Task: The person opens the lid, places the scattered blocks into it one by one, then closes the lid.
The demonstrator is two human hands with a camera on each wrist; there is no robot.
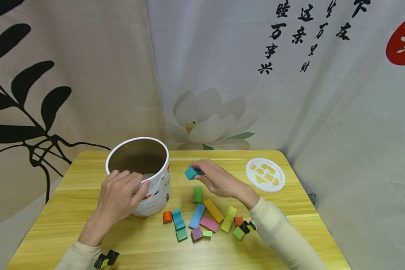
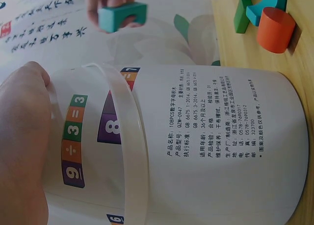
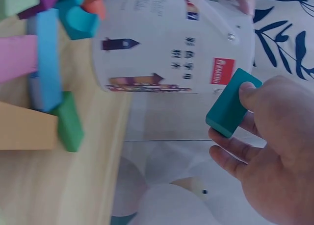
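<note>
My left hand (image 1: 119, 195) grips the near rim of a white bucket (image 1: 158, 195), fingers over the edge and thumb outside. Printed sums and small text cover the bucket's wall (image 2: 221, 151) in the left wrist view. To the right of the bucket, my right hand (image 1: 219, 178) holds a teal arch block (image 1: 191, 173) above the table. Thumb and fingers pinch this teal block (image 3: 233, 103) in the right wrist view, and its curved cutout shows in the left wrist view. Below the right hand lies a green block (image 1: 197, 194).
Several coloured wooden blocks lie in front of the bucket, among them an orange-yellow bar (image 1: 213, 210), a blue bar (image 1: 197, 216) and a purple block (image 1: 196, 234). A white shape-cutout lid (image 1: 249, 173) rests at the table's back right. A printed curtain (image 1: 209, 56) hangs behind the table.
</note>
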